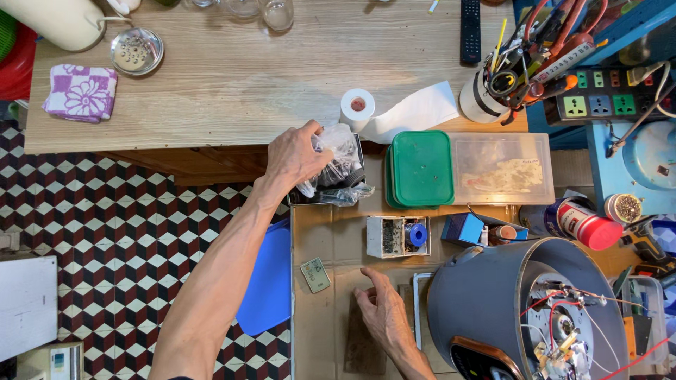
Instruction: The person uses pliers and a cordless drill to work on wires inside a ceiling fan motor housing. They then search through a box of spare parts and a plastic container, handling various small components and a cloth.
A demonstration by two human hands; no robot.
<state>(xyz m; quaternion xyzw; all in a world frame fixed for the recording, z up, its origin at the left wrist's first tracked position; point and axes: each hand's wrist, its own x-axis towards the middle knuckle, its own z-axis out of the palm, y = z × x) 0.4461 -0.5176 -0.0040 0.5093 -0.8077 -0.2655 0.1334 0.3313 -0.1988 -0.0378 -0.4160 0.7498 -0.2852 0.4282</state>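
Head view: I read it left to right.
Left hand [296, 156]: closed on crumpled clear plastic bag [336, 160], bag just right of my grip, over black tray [331, 193].
Right hand [384, 317]: open, flat on cardboard [338, 246], holding nothing; parts box [394, 236] just above.

On the tabletop [225, 77] a paper roll [358, 107] stands behind the bag of parts [338, 165] — the left hand [294, 156] grips that bag. Right of the bag lie stacked lids [421, 169], then a lidded tub [501, 169]. Nearer the person, a small parts box [396, 236] sits behind the right hand [384, 313] — an opened cooker [524, 309] lies to that hand's right.
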